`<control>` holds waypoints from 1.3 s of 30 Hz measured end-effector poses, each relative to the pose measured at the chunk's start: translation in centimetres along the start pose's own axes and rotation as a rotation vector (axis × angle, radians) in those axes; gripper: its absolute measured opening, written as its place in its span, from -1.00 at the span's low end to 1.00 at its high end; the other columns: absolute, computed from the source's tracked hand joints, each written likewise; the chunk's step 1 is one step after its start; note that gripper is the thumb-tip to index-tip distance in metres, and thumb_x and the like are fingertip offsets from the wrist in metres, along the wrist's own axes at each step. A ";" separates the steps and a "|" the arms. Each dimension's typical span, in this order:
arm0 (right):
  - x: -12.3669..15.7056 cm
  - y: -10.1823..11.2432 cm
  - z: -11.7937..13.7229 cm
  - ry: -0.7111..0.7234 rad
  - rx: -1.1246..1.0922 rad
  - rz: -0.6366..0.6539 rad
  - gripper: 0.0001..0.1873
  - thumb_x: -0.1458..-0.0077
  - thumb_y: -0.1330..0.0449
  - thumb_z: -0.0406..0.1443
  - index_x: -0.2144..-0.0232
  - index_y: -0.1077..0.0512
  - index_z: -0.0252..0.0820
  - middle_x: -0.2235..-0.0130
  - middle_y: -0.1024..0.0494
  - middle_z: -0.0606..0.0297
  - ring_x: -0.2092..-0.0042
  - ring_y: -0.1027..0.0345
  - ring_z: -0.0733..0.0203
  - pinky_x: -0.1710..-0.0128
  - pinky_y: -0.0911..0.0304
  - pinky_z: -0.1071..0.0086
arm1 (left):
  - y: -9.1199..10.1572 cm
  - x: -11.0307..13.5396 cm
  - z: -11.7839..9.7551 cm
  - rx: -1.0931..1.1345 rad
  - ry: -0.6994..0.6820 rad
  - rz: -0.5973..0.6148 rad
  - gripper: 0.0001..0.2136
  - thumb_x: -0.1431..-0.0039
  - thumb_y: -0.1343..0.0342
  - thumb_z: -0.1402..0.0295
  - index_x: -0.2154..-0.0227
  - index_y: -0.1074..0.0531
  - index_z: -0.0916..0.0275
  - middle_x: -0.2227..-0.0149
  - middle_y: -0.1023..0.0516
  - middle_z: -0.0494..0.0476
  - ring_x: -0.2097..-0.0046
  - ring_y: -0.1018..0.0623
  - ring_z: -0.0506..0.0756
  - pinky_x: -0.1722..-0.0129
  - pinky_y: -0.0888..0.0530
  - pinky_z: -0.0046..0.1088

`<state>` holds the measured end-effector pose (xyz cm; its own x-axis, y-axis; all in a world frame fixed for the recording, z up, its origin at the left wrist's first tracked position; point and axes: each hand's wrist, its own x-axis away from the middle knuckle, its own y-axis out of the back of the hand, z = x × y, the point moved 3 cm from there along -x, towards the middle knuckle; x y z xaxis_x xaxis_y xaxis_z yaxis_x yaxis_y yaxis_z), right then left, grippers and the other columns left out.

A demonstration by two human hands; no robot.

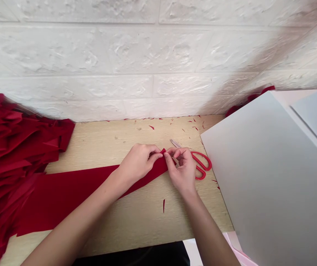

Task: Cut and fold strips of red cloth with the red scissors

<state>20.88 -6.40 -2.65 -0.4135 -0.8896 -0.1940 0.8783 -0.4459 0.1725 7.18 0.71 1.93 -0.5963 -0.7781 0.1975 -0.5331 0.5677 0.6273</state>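
Observation:
A long strip of dark red fabric (pixel 72 192) stretches across the wooden table from the left and narrows toward the middle. At its narrow right end, my left hand (pixel 140 159) pinches the edge between thumb and forefinger. My right hand (pixel 182 164) grips the same end just beside it, thumb and finger closed on the cloth, so the fingertips of both hands almost meet. Red-handled scissors (pixel 203 164) lie on the table by my right hand, which covers part of them; their blade tip shows beyond the knuckles.
A large heap of red fabric (pixel 14 147) fills the left side. On the right stands a big grey-white box-like panel (pixel 258 162). Small red scraps (pixel 163 205) are scattered on the tabletop (pixel 100 136). A white brick-patterned wall (pixel 125 55) closes off the back.

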 end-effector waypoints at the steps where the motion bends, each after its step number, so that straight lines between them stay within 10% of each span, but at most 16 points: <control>1: 0.0 0.0 0.0 -0.004 0.001 -0.004 -0.73 -0.16 -0.25 -0.29 0.38 -0.16 -0.07 0.33 -0.53 0.31 0.26 -0.46 0.25 0.23 -0.38 0.34 | 0.0 0.0 0.0 -0.002 -0.001 0.001 -0.77 -0.29 -0.05 0.32 0.35 -0.61 0.20 0.35 -0.66 0.05 0.48 -0.42 0.00 0.38 -0.29 -0.45; 27: -0.2 -0.5 0.6 -0.095 -0.237 0.006 -0.66 -0.13 -0.28 -0.26 0.42 -0.12 -0.06 0.38 -0.45 0.40 0.33 -0.38 0.29 0.34 -0.34 0.36 | -0.6 1.0 -0.8 -0.150 -0.047 -0.039 -0.76 -0.32 0.01 0.34 0.44 -0.46 0.25 0.46 -0.54 0.06 0.49 -0.38 0.00 0.42 -0.24 -0.46; 39: 0.4 0.2 1.2 0.119 -0.030 0.039 -0.73 -0.19 -0.22 -0.34 0.41 -0.16 -0.07 0.32 -0.51 0.33 0.26 -0.44 0.25 0.22 -0.35 0.32 | 0.5 0.8 -1.4 0.077 0.019 -0.049 -0.73 -0.30 0.01 0.31 0.38 -0.55 0.27 0.58 -0.43 -0.05 0.59 -0.22 -0.06 0.49 -0.20 -0.49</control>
<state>20.60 -6.92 -1.50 -0.3490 -0.8874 -0.3010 0.9007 -0.4063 0.1535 7.31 -0.02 3.44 -0.5571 -0.8100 0.1831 -0.6063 0.5474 0.5768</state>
